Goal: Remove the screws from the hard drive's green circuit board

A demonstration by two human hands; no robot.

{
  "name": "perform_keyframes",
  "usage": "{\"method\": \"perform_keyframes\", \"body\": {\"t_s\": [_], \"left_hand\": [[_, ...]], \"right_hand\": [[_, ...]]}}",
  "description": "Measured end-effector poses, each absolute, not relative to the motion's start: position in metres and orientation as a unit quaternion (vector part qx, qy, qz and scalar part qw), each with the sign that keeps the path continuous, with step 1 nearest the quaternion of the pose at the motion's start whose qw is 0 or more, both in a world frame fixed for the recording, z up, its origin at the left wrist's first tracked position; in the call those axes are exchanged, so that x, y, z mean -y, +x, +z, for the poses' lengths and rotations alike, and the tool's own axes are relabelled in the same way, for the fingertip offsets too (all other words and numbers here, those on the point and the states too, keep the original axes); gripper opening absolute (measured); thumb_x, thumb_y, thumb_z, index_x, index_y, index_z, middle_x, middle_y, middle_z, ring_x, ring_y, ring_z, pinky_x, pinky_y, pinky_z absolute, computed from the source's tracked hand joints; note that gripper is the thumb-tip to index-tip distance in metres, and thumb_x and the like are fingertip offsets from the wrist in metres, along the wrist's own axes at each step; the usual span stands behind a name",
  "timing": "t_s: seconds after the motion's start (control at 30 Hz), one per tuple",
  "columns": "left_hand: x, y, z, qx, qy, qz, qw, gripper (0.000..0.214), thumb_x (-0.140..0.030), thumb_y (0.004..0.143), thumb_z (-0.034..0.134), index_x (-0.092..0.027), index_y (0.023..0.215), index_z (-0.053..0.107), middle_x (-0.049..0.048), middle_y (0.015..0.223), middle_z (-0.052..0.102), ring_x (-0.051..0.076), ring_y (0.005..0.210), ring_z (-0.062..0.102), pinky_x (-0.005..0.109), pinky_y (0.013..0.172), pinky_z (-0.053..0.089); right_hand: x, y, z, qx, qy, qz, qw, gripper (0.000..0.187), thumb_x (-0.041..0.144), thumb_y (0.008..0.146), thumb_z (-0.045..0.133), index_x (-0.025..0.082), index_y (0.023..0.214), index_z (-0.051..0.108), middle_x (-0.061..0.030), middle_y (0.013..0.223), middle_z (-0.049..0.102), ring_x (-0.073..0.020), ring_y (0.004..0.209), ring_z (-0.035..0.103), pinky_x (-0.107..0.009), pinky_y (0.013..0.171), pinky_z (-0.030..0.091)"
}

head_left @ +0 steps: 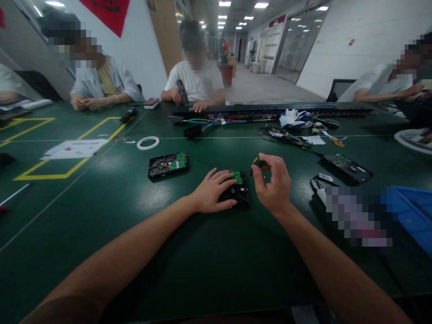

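Under my left hand (215, 191) lies a hard drive (241, 194) with a green circuit board, flat on the table. The fingers of that hand are spread over the drive's left part and cover much of it. Just right of the drive, my right hand (275, 184) grips a short screwdriver (258, 162) with a black and yellow handle between thumb and fingers. Its tip is too small to make out. To the left rests a second hard drive (168, 165), board side up. Another hard drive (347, 167) is at the right.
Behind the drives are a white ring (148, 143), coiled black cables (283, 135), white gloves (294, 118) and long dark bars (270, 111). A blue bin (413, 211) stands at the right. Across the table a person (194, 81) holds a power screwdriver (182, 92); others sit at both sides.
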State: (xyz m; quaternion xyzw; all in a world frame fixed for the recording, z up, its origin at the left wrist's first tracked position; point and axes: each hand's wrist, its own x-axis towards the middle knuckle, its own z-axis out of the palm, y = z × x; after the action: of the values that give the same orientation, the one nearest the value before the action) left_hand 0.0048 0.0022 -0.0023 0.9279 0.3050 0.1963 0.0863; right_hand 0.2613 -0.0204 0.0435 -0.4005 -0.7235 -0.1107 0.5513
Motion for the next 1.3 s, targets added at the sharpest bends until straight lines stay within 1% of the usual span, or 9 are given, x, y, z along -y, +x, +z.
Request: {"method": "perform_keyframes", "body": {"t_s": [0.13, 0.27, 0.4, 0.53, 0.87, 1.0, 1.1, 1.2, 1.3], "left_hand": [[-0.002, 0.005, -0.001, -0.302, 0.929, 0.198, 0.083, 0.074, -0.068, 0.104, 0.066, -0.024, 0.162, 0.057, 0.0172, 0.171, 0.054, 0.042, 0.164, 0.044, 0.074, 0.138, 0.020], [-0.003, 0.005, -0.002, -0.303, 0.928, 0.200, 0.086, 0.073, -0.067, 0.103, 0.067, -0.025, 0.162, 0.058, 0.0167, 0.170, 0.055, 0.044, 0.163, 0.045, 0.075, 0.138, 0.021], [-0.003, 0.005, -0.003, -0.299, 0.930, 0.197, 0.084, 0.073, -0.067, 0.104, 0.066, -0.025, 0.163, 0.056, 0.0168, 0.171, 0.053, 0.043, 0.164, 0.044, 0.074, 0.138, 0.021], [-0.003, 0.005, -0.002, -0.300, 0.930, 0.195, 0.084, 0.073, -0.067, 0.105, 0.065, -0.025, 0.163, 0.056, 0.0172, 0.171, 0.054, 0.042, 0.164, 0.044, 0.073, 0.138, 0.021], [-0.002, 0.005, -0.001, -0.303, 0.928, 0.198, 0.090, 0.073, -0.067, 0.103, 0.067, -0.027, 0.162, 0.057, 0.0161, 0.170, 0.054, 0.043, 0.163, 0.045, 0.074, 0.138, 0.021], [-0.002, 0.005, -0.001, -0.303, 0.929, 0.195, 0.086, 0.074, -0.068, 0.104, 0.066, -0.024, 0.162, 0.057, 0.0173, 0.171, 0.054, 0.042, 0.163, 0.045, 0.073, 0.138, 0.021], [-0.002, 0.005, -0.001, -0.303, 0.929, 0.194, 0.089, 0.074, -0.069, 0.105, 0.065, -0.026, 0.163, 0.057, 0.0165, 0.171, 0.053, 0.042, 0.163, 0.044, 0.073, 0.138, 0.021], [-0.002, 0.005, -0.001, -0.304, 0.928, 0.196, 0.091, 0.074, -0.070, 0.104, 0.065, -0.027, 0.163, 0.056, 0.0160, 0.171, 0.054, 0.042, 0.163, 0.044, 0.074, 0.138, 0.022], [-0.002, 0.005, 0.000, -0.304, 0.927, 0.198, 0.090, 0.073, -0.070, 0.104, 0.065, -0.026, 0.162, 0.058, 0.0163, 0.170, 0.054, 0.042, 0.163, 0.044, 0.073, 0.138, 0.022]], "right_hand": [[0.023, 0.261, 0.041, 0.732, -0.409, -0.073, 0.540, 0.046, 0.019, 0.109, 0.059, 0.033, 0.153, 0.058, -0.0102, 0.137, 0.075, -0.0283, 0.114, 0.075, -0.054, 0.101, 0.065], [0.023, 0.261, 0.038, 0.733, -0.412, -0.048, 0.538, 0.048, 0.020, 0.111, 0.057, 0.034, 0.156, 0.056, -0.0101, 0.143, 0.074, -0.0288, 0.119, 0.075, -0.056, 0.104, 0.065], [0.020, 0.262, 0.038, 0.730, -0.409, -0.065, 0.543, 0.043, 0.025, 0.109, 0.066, 0.033, 0.150, 0.058, -0.0098, 0.135, 0.074, -0.0276, 0.112, 0.076, -0.050, 0.096, 0.067], [0.017, 0.263, 0.036, 0.727, -0.408, -0.086, 0.546, 0.046, 0.027, 0.105, 0.076, 0.033, 0.147, 0.058, -0.0082, 0.128, 0.076, -0.0260, 0.104, 0.078, -0.046, 0.087, 0.069], [0.020, 0.263, 0.035, 0.752, -0.402, 0.041, 0.520, 0.048, 0.023, 0.115, 0.049, 0.038, 0.160, 0.051, -0.0085, 0.147, 0.070, -0.0249, 0.114, 0.080, -0.050, 0.099, 0.069], [0.019, 0.262, 0.037, 0.752, -0.391, -0.010, 0.530, 0.051, 0.022, 0.110, 0.061, 0.038, 0.158, 0.055, -0.0099, 0.136, 0.065, -0.0268, 0.116, 0.072, -0.047, 0.091, 0.071], [0.016, 0.262, 0.036, 0.749, -0.394, -0.025, 0.532, 0.056, 0.022, 0.106, 0.067, 0.037, 0.158, 0.055, -0.0090, 0.130, 0.064, -0.0257, 0.109, 0.069, -0.045, 0.084, 0.071], [0.014, 0.265, 0.032, 0.746, -0.404, -0.021, 0.529, 0.057, 0.021, 0.106, 0.067, 0.038, 0.159, 0.053, -0.0080, 0.130, 0.068, -0.0251, 0.103, 0.072, -0.047, 0.085, 0.071], [0.013, 0.266, 0.028, 0.741, -0.409, -0.005, 0.532, 0.058, 0.021, 0.106, 0.066, 0.038, 0.161, 0.052, -0.0094, 0.140, 0.070, -0.0265, 0.106, 0.076, -0.051, 0.092, 0.070]]}}
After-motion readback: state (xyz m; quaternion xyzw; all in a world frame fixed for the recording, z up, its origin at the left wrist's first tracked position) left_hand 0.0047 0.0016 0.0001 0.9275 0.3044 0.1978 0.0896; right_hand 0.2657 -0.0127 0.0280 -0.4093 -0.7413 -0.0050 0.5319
